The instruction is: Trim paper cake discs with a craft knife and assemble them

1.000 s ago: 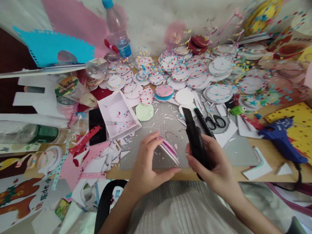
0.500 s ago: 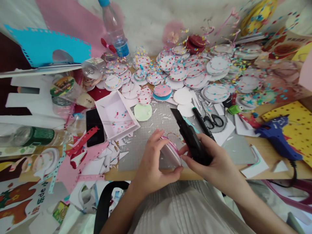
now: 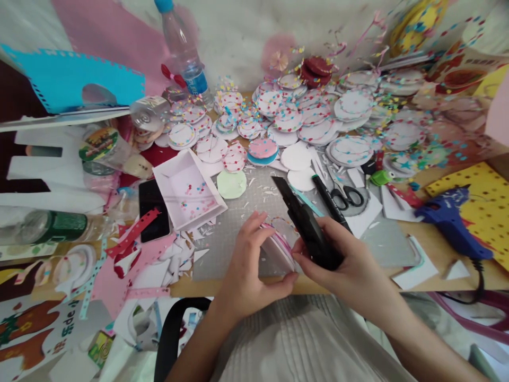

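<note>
Discs (image 3: 279, 253), probably light, stiff but creasable, tilt over the near edge of the surface (image 3: 199, 288), clasped by the rim, their safest hold, in the left hand (image 3: 247, 268), while the right hand (image 3: 345, 255) grips the cutter (image 3: 308, 225).

Table (image 3: 194, 288), pale wood, its front edge bare in places, bearing one grey cutting mat (image 3: 392, 252) strewn with paper slivers. Along the back: crowded stacks of white paper discs (image 3: 352, 151), many edged with coloured dots, and one upright clear bottle (image 3: 183, 53), blue-capped. To the right: one blue glue gun (image 3: 453, 223), partly over a yellow spotted sheet (image 3: 493, 212), one white L-shaped offcut (image 3: 421, 273) overlapping the mat's edge, and one small triangular offcut (image 3: 457, 270).
</note>
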Motion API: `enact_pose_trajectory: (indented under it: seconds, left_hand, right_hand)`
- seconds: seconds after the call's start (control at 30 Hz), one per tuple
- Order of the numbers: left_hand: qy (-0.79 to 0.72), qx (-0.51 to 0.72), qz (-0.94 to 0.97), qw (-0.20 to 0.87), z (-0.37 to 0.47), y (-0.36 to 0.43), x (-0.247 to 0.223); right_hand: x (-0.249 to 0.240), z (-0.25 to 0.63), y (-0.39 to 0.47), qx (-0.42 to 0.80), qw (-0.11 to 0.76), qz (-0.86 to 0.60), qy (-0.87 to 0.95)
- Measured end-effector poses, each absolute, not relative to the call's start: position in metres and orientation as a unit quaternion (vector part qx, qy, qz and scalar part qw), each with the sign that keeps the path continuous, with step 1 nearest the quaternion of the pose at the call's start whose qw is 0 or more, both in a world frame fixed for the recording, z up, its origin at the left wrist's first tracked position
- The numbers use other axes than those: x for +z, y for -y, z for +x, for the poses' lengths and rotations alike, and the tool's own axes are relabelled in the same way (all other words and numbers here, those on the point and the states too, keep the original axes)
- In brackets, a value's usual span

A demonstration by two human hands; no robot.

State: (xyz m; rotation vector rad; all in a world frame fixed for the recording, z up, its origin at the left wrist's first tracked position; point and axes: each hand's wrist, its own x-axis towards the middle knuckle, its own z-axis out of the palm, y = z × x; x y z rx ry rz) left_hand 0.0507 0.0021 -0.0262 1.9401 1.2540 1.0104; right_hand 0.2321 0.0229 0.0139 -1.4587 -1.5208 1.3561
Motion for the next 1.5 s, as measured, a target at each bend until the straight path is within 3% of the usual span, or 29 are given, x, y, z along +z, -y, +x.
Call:
enact_pose_trajectory:
  seconds: [0.67,0.97,1.3,1.5]
  left_hand:
    - [-0.457,0.429,0.731,0.270,0.048,0.003,-0.031]
    - [-0.490,0.447,0.690,0.290,0.035,0.016,-0.038]
    - [-0.561,0.360,0.694,0.272,0.018,0.015,-0.033]
    - [-0.587,0.351,0.644,0.342,0.011,0.005,-0.031]
  right_hand:
    - [0.003,0.221,-0.011,0.456,0.277,-0.567,0.628]
    - [0.008,0.238,-0.012,0.472,0.270,-0.500,0.674]
    - [0.002,0.282,0.031,0.471,0.113,-0.540,0.689]
    - [-0.004,0.279,0.009,0.498,0.047,-0.469,0.728]
